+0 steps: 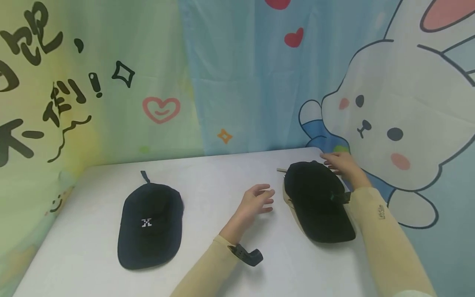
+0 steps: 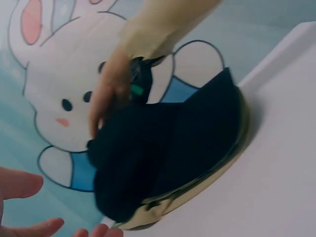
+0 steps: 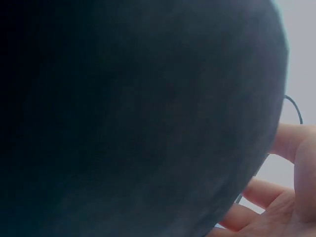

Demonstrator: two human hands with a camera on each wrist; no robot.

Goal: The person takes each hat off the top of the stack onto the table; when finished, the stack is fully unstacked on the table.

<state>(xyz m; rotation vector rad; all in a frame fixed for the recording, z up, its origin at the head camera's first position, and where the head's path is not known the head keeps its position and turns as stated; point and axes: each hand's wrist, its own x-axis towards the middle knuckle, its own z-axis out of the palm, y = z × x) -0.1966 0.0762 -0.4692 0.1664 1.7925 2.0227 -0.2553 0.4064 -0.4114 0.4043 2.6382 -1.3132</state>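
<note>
On the right of the table, a black cap (image 1: 315, 198) lies on top of a beige cap (image 2: 197, 183), whose edge shows below it. My right hand (image 1: 343, 168) is at the far right of the black cap's crown, fingers loosely extended. In the right wrist view the dark crown (image 3: 148, 118) hides part of those fingers, and whether they touch it I cannot tell. Left of the two caps, my left hand (image 1: 255, 201) hovers over the table with fingers spread, holding nothing. A dark navy cap (image 1: 150, 231) with a small white logo lies at the left.
The white table (image 1: 208, 185) ends at the back against a printed curtain (image 1: 237, 82) with a cartoon rabbit. A black strap device (image 1: 246, 255) is on my left wrist, and another (image 1: 340, 198) on the right sits close beside the black cap.
</note>
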